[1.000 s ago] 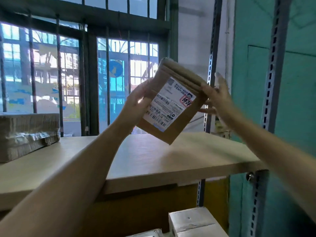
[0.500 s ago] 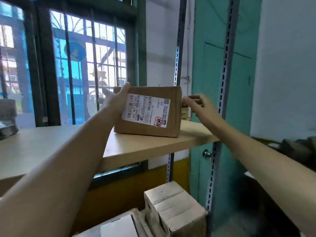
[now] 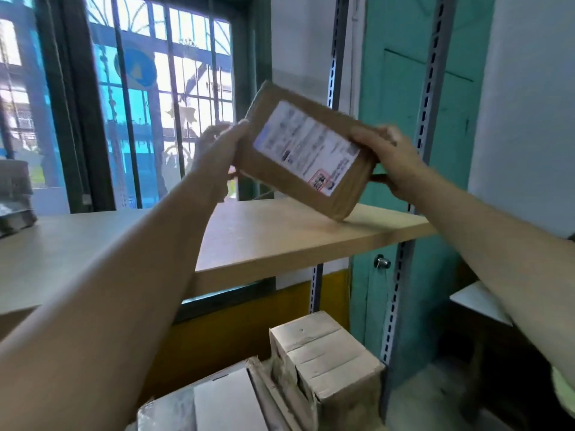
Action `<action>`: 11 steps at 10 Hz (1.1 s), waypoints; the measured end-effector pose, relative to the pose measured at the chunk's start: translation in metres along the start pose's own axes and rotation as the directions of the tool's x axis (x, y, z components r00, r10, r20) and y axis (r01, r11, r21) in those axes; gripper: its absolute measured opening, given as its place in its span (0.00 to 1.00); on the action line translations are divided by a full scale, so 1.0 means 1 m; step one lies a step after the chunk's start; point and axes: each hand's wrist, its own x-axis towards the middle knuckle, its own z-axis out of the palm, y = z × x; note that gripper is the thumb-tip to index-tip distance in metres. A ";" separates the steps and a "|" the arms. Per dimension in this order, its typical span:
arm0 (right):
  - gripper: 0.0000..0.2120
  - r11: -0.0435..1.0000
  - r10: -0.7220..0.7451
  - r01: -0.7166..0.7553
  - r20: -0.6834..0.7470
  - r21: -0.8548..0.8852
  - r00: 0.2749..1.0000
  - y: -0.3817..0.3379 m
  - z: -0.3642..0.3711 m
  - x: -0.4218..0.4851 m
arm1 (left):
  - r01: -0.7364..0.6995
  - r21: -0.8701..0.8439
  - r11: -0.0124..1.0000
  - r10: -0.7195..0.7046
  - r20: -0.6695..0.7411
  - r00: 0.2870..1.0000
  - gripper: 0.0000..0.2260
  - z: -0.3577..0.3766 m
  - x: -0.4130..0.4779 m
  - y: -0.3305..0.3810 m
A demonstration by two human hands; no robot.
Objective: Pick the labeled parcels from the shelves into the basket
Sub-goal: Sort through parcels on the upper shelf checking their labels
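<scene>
The labeled parcel [image 3: 306,150] has been tilted up over the shelf's [image 3: 280,237] right end, gripped by left hand [image 3: 217,150] and right hand [image 3: 385,157]. Both grips should be kept until the unseen basket is reached.

A pale wooden shelf [image 3: 280,244] runs from the left edge to slotted metal uprights [image 3: 401,275] at its right end. At its far left end lies a stack of grey wrapped parcels [image 3: 14,194]. A tilted labeled parcel [image 3: 305,150] has its low corner over the shelf's right end; whether it touches cannot be told. Below the front edge stand a taped cardboard box [image 3: 323,356] and, just beside it, a flat package [image 3: 224,402].
</scene>
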 end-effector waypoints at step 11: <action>0.14 0.250 0.913 -0.870 -0.402 0.425 0.066 0.458 -0.286 -0.580 | 0.544 0.650 0.531 -0.846 0.446 0.293 0.19 0.316 -0.465 -0.596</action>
